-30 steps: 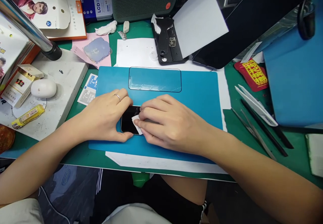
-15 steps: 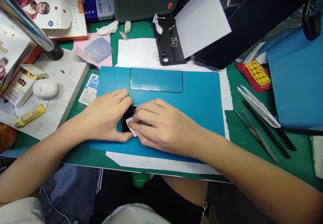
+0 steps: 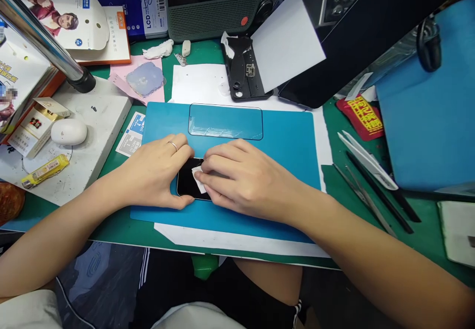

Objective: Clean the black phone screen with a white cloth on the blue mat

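On the blue mat (image 3: 156, 121) lies a smartphone (image 3: 185, 183), black screen up, its right part covered by my right hand. My left hand (image 3: 159, 170), with a ring on one finger, grips the phone's left end between thumb and fingers. Pinched in my right hand (image 3: 245, 180) is a small white wipe (image 3: 199, 178), pressed on the screen. Just beyond both hands, a clear screen protector with a black border (image 3: 226, 121) lies flat on the mat.
Tweezers (image 3: 365, 198) and other slim tools lie to the right, near a red packet (image 3: 361, 116). A black phone case (image 3: 241, 71) sits behind the mat. At left, a white box (image 3: 107, 121) carries a lighter (image 3: 45, 170), an earbud case (image 3: 69, 130) and a cigarette pack (image 3: 35, 126).
My right hand has slid a little to the right with the wipe, uncovering more of the black screen. My left hand keeps its hold. The camera view has shifted slightly.
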The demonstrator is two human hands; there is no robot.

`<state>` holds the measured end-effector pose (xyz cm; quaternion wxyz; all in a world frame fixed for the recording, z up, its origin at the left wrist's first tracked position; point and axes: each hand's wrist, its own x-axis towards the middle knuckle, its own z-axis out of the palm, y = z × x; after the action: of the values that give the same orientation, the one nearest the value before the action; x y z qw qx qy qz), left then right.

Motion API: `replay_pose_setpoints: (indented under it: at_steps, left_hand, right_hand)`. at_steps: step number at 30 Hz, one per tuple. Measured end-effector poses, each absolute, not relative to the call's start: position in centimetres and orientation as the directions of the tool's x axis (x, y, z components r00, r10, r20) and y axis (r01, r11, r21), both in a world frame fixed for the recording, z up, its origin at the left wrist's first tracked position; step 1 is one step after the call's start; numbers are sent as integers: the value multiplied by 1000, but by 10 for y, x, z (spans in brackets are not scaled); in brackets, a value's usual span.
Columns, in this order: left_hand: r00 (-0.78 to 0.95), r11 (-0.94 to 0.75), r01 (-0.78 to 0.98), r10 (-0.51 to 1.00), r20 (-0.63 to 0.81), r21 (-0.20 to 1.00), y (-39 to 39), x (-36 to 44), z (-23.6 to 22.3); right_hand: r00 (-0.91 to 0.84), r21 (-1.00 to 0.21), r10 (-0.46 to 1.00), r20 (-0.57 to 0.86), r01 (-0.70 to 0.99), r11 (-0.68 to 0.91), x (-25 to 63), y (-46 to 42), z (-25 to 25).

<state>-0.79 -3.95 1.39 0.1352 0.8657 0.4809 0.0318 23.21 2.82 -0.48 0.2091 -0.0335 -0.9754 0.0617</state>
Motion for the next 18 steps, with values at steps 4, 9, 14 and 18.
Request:
replay_pose_setpoints:
  at_steps: [4, 9, 14, 18]
  left_hand:
    - [543, -512, 814, 839, -46, 275, -39, -7, 15]
    - [548, -521, 806, 836, -22, 281, -40, -9, 13]
    - [546, -519, 805, 838, -17, 288, -40, -9, 13]
    - [535, -502, 817, 843, -48, 285, -40, -9, 14]
  right_hand:
    - [-913, -157, 54, 405, -12, 987, 229, 23, -8]
    - [-895, -182, 92, 436, 12, 983, 224, 18, -11]
    - [-898, -206, 96, 429, 7, 979, 224, 17, -10]
    - [-905, -206, 83, 418, -5, 978, 228, 21, -9]
